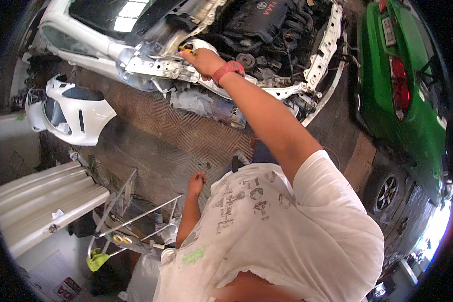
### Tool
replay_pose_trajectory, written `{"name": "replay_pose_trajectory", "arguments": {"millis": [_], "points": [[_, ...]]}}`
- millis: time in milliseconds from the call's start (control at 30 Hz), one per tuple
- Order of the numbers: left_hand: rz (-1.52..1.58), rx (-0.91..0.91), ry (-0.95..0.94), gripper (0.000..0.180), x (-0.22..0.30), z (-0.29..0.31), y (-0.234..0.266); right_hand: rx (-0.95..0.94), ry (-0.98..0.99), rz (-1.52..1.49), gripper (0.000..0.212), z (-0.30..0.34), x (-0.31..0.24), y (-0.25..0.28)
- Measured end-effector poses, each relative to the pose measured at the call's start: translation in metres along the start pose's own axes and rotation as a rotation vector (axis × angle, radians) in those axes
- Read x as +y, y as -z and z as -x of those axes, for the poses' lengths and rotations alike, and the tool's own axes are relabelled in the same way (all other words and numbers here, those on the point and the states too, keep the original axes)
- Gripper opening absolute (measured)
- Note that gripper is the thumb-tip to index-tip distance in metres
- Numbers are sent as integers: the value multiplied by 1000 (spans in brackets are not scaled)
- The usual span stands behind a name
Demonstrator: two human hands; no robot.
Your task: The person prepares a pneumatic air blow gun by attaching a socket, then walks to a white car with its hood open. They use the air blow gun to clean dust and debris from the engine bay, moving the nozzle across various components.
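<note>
My right hand (pixel 205 62), with a red band (pixel 228 72) at the wrist, reaches to the front corner of a white car's open engine bay. Its fingers are closed on a small yellow-and-black tool (pixel 188 49), mostly hidden by the hand. Just below the hand runs the white metal front frame (pixel 173 69) of the car, bare of its bumper. The black engine cover (pixel 256 20) lies farther in. My left hand (pixel 198 182) hangs low beside my white shirt, fingers curled in, with nothing visible in them.
A loose white bumper (pixel 88 118) rests on the floor at left. Nearer stand a metal-framed rack (pixel 136 217) with tape rolls and a ribbed pale panel (pixel 45 206). To the right is a green car (pixel 377 75), with a wheel (pixel 386 192) close by. Plastic sheeting (pixel 191 100) hangs below the white frame.
</note>
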State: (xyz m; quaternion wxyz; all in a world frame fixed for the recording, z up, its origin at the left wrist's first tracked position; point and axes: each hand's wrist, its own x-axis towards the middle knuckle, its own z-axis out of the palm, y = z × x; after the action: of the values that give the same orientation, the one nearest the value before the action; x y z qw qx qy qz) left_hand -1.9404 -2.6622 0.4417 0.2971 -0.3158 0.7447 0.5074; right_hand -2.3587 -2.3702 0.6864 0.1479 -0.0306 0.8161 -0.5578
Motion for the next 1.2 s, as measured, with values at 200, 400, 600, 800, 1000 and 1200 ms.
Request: {"name": "replay_pose_trajectory", "arguments": {"millis": [200, 400, 600, 800, 1000, 1200], "points": [[147, -19, 185, 47, -164, 62, 1, 34, -55, -227, 72, -10, -24, -48], [153, 51, 303, 39, -205, 111, -10, 527, -27, -80, 73, -83, -18, 18], [240, 109, 299, 33, -157, 100, -51, 524, -216, -250, 79, -137, 3, 131], [500, 186, 200, 26, -96, 87, -79, 557, -181, -398, 73, -191, 17, 211], [587, 295, 109, 23, -48, 105, -73, 714, -108, -363, 71, -232, 26, 262], [679, 216, 10, 22, -48, 125, -88, 614, -122, -457, 69, -245, 42, 273]]}}
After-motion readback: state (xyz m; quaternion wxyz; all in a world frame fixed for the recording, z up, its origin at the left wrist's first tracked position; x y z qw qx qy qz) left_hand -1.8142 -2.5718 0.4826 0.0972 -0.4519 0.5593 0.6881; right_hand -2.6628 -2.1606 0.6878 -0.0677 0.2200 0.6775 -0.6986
